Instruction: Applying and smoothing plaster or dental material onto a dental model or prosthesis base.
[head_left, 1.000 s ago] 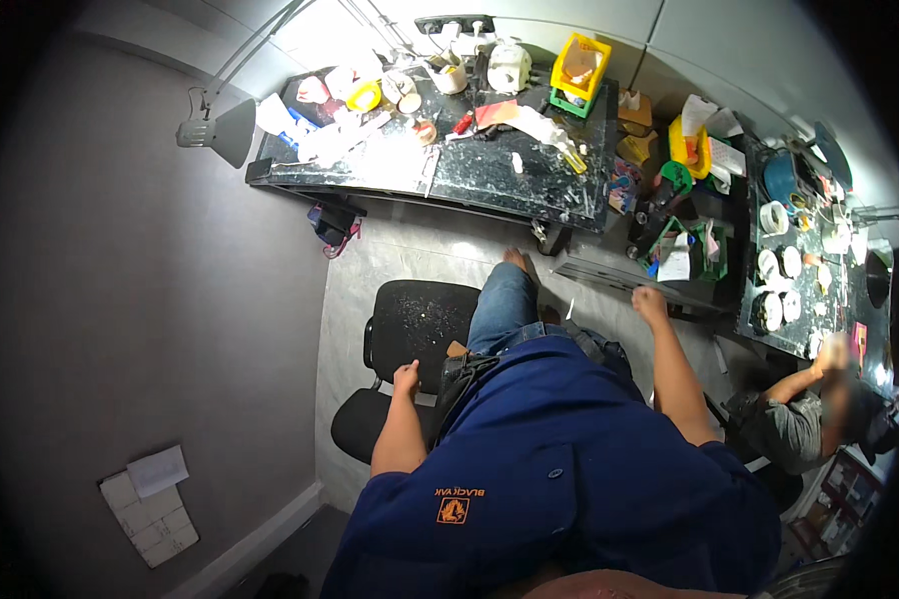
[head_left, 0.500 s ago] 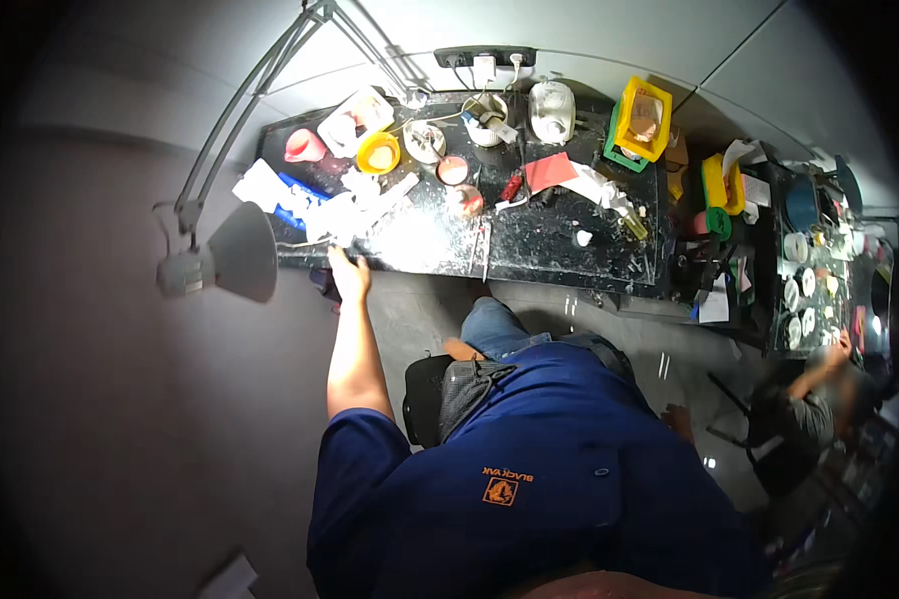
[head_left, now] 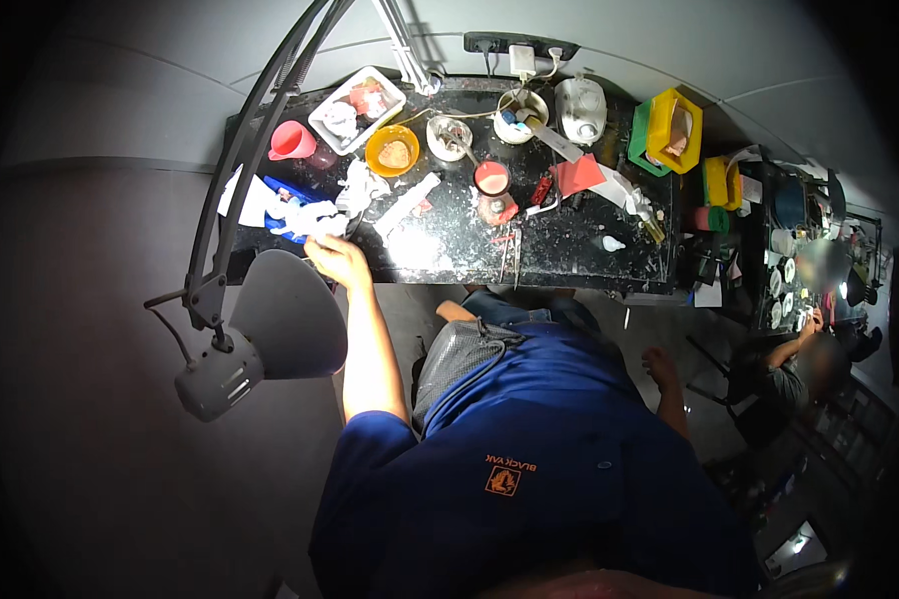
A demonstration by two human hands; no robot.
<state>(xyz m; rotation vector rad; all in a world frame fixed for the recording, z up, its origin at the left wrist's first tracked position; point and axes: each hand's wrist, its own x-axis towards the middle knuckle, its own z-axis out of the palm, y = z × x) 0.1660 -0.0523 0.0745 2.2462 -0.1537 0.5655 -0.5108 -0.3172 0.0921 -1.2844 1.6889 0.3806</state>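
My left hand (head_left: 339, 261) reaches to the front left edge of the black workbench. Its fingers stretch out beside crumpled white tissue (head_left: 311, 219), which lies partly over a blue object (head_left: 288, 194). Whether the fingertips touch the tissue is hard to make out. My right hand (head_left: 660, 370) hangs low at my right side, away from the bench, with loosely bent fingers and nothing visible in it. Near the left hand are another crumpled white tissue (head_left: 363, 186), a white strip (head_left: 407, 204) and a yellow bowl (head_left: 392, 151) with a pinkish lump inside.
A grey desk lamp (head_left: 288, 314) stands close to my left forearm. On the bench (head_left: 559, 250) are a pink cup (head_left: 292, 141), a white tray (head_left: 394, 101), a small burner-like pot (head_left: 491, 180) and a red sheet (head_left: 577, 175). A person (head_left: 769, 374) sits at another bench far right.
My view has shifted, and the lamp appears larger and closer. My left hand has moved slightly up and left beside the tissue. My right hand shows more clearly at my side.
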